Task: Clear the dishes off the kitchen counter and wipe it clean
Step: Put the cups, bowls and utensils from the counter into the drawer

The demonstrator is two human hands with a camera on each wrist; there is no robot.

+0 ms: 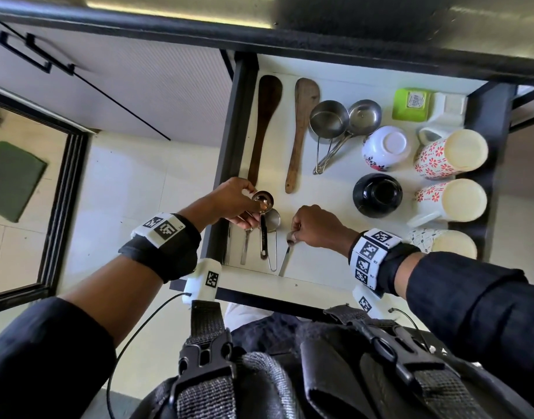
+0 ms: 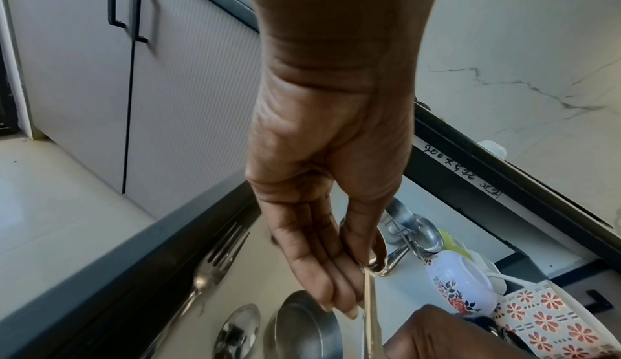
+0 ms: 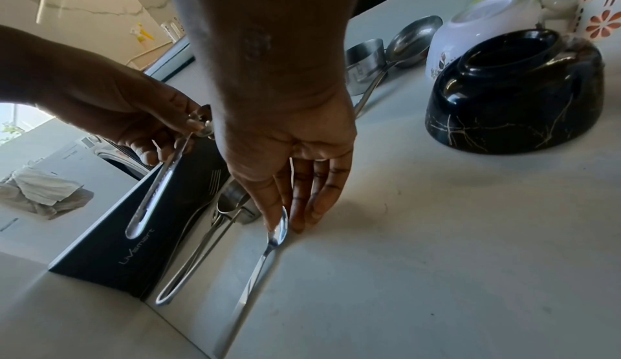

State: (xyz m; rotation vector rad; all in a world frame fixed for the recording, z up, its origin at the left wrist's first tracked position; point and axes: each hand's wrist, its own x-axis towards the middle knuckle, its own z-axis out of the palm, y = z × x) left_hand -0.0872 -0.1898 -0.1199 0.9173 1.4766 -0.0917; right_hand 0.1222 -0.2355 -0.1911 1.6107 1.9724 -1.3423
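An open white drawer holds the cleared utensils. My left hand pinches a steel measuring spoon near its bowl, and the long handle hangs down above the drawer's left side. The wrist view shows the same left hand with that measuring spoon's handle between thumb and fingers. My right hand pinches the bowl of a small teaspoon, which lies on the drawer floor. Up close, the right hand has its thumb and fingers around the teaspoon.
Below my left hand lie a fork, a spoon and a small steel cup. Further back are two wooden spatulas, steel measuring cups, an upturned white bowl, a black bowl, flowered mugs and a green box.
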